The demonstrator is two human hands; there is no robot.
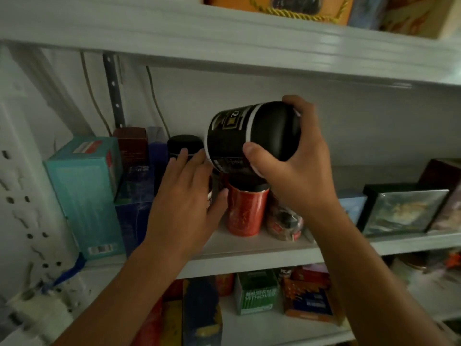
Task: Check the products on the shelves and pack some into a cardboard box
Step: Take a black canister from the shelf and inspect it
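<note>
My right hand grips a black jar with white bands, tilted on its side above the middle shelf. My left hand rests with fairly straight fingers on another black jar standing on that shelf; its body is mostly hidden by the hand. Under the held jar stands a red can with a dark lid. A clear packet of dark items sits just right of the can. No cardboard box for packing is in view.
A teal box, a dark blue box and a brown box crowd the shelf's left. Picture-printed boxes stand on the right. The lower shelf holds a green carton and orange packs. The upper shelf overhangs closely.
</note>
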